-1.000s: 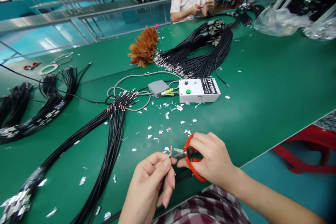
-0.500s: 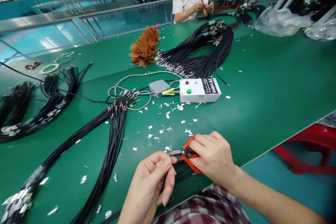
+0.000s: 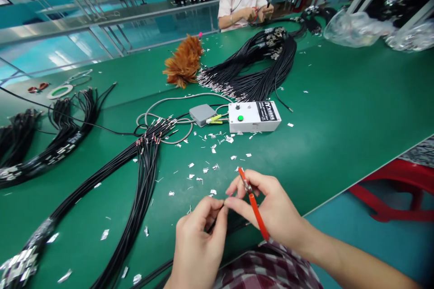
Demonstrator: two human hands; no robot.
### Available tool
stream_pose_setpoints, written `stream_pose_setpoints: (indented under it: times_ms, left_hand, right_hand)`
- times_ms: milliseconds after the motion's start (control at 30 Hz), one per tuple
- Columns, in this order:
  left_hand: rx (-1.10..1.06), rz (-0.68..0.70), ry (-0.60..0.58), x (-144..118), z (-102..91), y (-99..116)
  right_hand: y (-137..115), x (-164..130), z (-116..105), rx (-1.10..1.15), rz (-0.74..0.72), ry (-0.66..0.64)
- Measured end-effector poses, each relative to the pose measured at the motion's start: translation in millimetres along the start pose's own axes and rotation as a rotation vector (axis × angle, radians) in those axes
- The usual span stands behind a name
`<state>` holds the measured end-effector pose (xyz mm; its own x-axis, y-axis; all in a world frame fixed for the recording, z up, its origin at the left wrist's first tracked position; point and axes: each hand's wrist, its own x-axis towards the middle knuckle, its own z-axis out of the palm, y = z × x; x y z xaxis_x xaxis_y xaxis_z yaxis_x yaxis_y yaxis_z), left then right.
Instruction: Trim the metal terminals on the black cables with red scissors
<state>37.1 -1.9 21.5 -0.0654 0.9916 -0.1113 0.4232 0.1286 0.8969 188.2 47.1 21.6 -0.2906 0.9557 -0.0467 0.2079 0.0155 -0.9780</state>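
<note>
Pinching a black cable [image 3: 217, 220], both hands, right hand [image 3: 271, 210] holding scissors [image 3: 253, 203]

White control box [image 3: 254, 116] with a black label, its print too small to read

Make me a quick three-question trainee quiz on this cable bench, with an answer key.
1. True or false: the right hand holds red-handled snips.
2. What does the left hand pinch: A) the black cable end, B) the feather duster, C) the tape roll?
3. What colour is the button on the white test box?

Key: 1 true. 2 A. 3 green.
</note>
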Motion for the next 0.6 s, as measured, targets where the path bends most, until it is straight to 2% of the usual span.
stream_pose_setpoints:
  times_ms: [67,167,233,267,367,433,533,600]
  left_hand:
    - [0.04,0.033,0.008,-1,0.9,1]
    - [-0.009,0.038,0.078,-4,3.1,5]
    - [-0.126,-0.022,0.087,-4,3.1,7]
    - [-0.206,-0.084,0.053,-4,2.1,7]
    - [-0.429,-0.287,-0.153,-1,-3.7,6]
    - [-0.48,-0.349,-0.244,1,-7.6,4]
    - [-0.474,-0.352,-0.193,3,-9.6,2]
    - [-0.481,-0.344,-0.126,4,-8.9,0]
  right_hand:
    - [1,4,2,0.188,0.082,-0.006]
    - [11,14,2,0.501,0.274,-0.148]
    - [19,19,1,0.633,0.353,-0.249]
    - [23,20,1,0.667,0.363,-0.277]
    - [28,21,3,0.684,0.329,-0.301]
    - [27,20,5,0.673,0.301,-0.305]
    - [23,19,8,0.576,0.27,-0.238]
    - [22,15,7,0.367,0.212,-0.143]
